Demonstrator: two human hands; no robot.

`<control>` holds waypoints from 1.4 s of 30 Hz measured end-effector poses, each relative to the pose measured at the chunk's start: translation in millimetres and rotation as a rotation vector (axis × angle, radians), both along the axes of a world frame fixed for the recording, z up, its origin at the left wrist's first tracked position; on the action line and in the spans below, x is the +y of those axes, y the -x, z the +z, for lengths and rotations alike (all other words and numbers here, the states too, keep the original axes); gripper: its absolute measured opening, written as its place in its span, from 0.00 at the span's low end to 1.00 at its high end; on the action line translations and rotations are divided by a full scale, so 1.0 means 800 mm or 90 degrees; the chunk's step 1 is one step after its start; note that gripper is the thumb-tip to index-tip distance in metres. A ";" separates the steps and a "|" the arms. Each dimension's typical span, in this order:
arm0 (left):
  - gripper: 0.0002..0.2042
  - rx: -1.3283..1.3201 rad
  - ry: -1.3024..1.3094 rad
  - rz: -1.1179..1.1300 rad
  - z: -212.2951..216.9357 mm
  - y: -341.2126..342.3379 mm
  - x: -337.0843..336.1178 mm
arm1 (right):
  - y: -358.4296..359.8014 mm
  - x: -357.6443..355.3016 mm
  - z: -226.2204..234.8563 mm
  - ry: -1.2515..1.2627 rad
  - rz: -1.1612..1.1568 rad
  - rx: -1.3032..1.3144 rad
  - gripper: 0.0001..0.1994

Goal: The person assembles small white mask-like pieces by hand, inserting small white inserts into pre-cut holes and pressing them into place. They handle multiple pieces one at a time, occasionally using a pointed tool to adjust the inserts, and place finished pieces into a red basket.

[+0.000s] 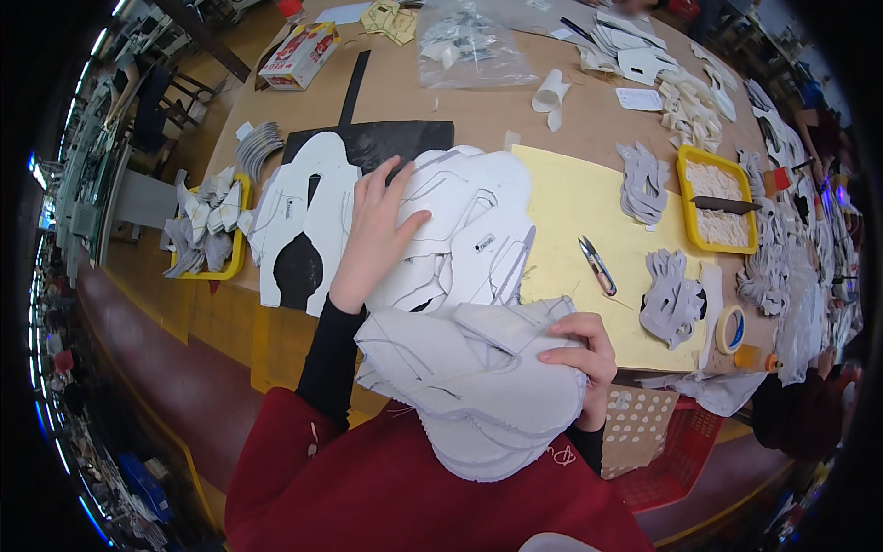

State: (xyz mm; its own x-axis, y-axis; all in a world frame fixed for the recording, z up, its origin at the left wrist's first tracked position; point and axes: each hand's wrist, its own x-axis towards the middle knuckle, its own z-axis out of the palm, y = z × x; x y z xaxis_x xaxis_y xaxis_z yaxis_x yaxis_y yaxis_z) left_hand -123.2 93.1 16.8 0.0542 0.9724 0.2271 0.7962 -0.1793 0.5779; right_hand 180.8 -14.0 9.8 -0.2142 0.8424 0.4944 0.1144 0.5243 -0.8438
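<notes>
My left hand (379, 228) rests with its fingers spread on a pile of white shoe-upper pieces (492, 179) on the table. A dark board (414, 136) lies partly under that pile. Left of the hand is another flat white shoe-upper piece (324, 202) with a dark opening. At the near table edge, against my body, my right hand (587, 354) grips the right side of a thick stack of white shoe-upper pieces (487, 396). Its fingers lie over the top pieces, and its thumb is hidden. Thread snips (598, 267) lie on a yellow sheet (579, 202) to the right.
Yellow trays (692, 204) (241, 248) with small parts stand at both sides. Grey cut pieces (671, 299) and a tape roll (731, 329) lie at the right. A clear plastic bag (474, 46) and a box (299, 55) are at the back; a red crate (685, 451) stands below.
</notes>
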 end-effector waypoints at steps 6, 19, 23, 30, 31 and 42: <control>0.19 0.039 -0.036 -0.001 -0.021 0.011 0.009 | -0.002 0.002 -0.001 0.010 -0.001 -0.026 0.16; 0.12 -0.675 0.384 -0.614 0.037 0.044 -0.030 | -0.006 0.010 -0.002 0.016 0.027 -0.042 0.13; 0.19 -0.320 0.219 -0.091 0.029 0.014 -0.003 | 0.008 0.018 0.014 -0.089 0.034 -0.036 0.15; 0.32 -0.151 0.131 0.036 0.014 -0.010 0.006 | 0.027 0.002 -0.006 -0.127 -0.074 0.104 0.20; 0.34 -0.087 0.088 0.054 0.001 -0.010 0.008 | 0.022 0.002 -0.004 -0.111 -0.061 0.072 0.18; 0.27 -0.196 0.399 -0.055 0.051 0.017 0.035 | 0.002 0.017 0.022 -0.088 0.054 -0.044 0.10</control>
State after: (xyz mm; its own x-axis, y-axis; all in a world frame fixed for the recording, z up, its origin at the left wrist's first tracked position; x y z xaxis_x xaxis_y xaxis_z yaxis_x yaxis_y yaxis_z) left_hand -136.9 121.0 57.6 0.1603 0.9204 -0.3566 0.5776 0.2055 0.7900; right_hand 179.3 -0.8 27.0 -0.3196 0.7446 0.5861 0.1198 0.6453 -0.7545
